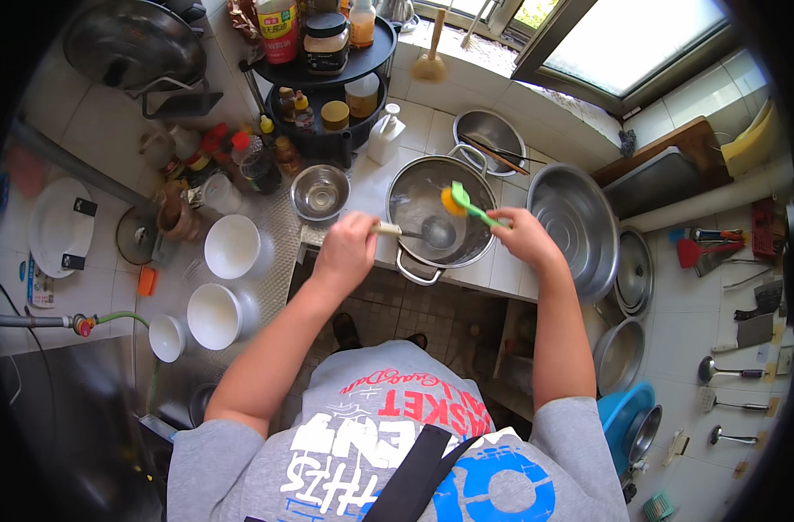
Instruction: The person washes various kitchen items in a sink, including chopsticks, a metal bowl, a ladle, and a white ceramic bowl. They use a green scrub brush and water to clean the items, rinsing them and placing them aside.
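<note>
My left hand (346, 251) grips the pale handle of a metal ladle (438, 233), whose round bowl hangs over the inside of a two-handled steel pot (417, 271). In my right hand (526, 236) is the green handle of a dish brush (461, 199) with yellow bristles. The brush head is above the pot, a little beyond the ladle bowl and apart from it. The pot stands on the white tiled counter near its front edge. Cloudy liquid seems to lie inside it, though its depth is unclear.
A steel bowl with chopsticks (494, 154) stands behind the pot, and a large metal basin (583, 228) sits to the right. Left are a small steel bowl (319, 192), several white bowls (232, 246) and sauce bottles (256, 160). A white pump bottle (387, 136) stands behind.
</note>
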Tool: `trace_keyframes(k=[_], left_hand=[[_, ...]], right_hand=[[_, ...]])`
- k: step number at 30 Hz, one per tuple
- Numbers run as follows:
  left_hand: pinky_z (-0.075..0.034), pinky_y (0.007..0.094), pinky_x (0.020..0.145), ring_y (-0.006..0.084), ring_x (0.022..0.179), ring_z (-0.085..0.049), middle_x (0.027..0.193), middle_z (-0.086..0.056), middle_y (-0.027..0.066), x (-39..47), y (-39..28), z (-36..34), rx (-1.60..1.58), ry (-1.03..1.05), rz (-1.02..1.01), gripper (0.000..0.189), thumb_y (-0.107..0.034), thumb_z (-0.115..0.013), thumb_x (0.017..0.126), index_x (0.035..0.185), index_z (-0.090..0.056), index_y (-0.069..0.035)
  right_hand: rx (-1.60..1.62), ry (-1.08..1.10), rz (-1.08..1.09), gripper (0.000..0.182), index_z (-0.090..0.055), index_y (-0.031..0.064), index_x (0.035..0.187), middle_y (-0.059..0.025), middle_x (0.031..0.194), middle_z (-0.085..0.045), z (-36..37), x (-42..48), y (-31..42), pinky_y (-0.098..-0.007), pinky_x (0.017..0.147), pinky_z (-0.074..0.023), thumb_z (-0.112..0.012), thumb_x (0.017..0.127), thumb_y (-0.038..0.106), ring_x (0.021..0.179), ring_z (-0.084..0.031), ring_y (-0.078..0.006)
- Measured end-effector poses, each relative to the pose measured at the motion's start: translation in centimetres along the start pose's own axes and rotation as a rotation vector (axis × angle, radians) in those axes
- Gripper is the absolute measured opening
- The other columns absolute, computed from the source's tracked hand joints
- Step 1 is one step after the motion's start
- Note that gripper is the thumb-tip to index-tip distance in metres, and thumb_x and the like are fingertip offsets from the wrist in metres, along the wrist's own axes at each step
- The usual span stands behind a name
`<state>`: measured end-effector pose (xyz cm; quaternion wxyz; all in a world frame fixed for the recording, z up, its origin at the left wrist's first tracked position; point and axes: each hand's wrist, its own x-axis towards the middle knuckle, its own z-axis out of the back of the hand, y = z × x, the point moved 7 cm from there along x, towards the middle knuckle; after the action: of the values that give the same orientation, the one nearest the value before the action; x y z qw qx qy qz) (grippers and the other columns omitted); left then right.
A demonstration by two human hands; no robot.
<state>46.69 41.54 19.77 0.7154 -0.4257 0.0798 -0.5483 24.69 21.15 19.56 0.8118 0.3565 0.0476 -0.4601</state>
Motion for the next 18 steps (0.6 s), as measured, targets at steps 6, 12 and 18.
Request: trace_keyframes(k=[6,12,18], left_hand=[[-0.054,0.0411,0.076,0.0348,0.084,-0.066,0.094,-0.067,0.0166,6.7,2.1,-0.7,0.057,-0.089,-0.055,0.018,0.003,-0.066,0.078,0.096,-0.068,0.000],[-0.055,0.0384,0.078,0.0320,0.086,-0.067,0.095,-0.067,0.0158,9.7,4.4,-1.1,0.088,-0.122,-0.034,0.019,0.003,-0.069,0.077,0.095,-0.069,-0.001],[-0.055,0.0384,0.078,0.0315,0.086,-0.067,0.094,-0.068,0.0153,11.3,3.8,-2.0,0.111,-0.088,-0.008,0.018,0.001,-0.071,0.076,0.094,-0.068,-0.001]], right_hand=[[-0.399,0.141,-0.039,0.037,-0.072,0.0105,0.115,-0.0202,0.109,-0.069,-9.3,1.4,-0.5,-0.0400,0.094,-0.0508,-0.064,0.079,0.014,0.105,-0.065,-0.0350],[-0.017,0.121,0.010,0.038,-0.071,0.0092,0.116,-0.0227,0.105,-0.070,-5.1,-0.5,2.4,-0.0401,0.092,-0.0514,-0.064,0.081,0.018,0.098,-0.067,-0.0366],[-0.055,0.089,0.107,0.037,-0.070,0.0095,0.118,-0.0207,0.101,-0.071,-6.0,0.8,6.4,-0.0420,0.088,-0.0528,-0.062,0.082,0.016,0.097,-0.067,-0.0366]])
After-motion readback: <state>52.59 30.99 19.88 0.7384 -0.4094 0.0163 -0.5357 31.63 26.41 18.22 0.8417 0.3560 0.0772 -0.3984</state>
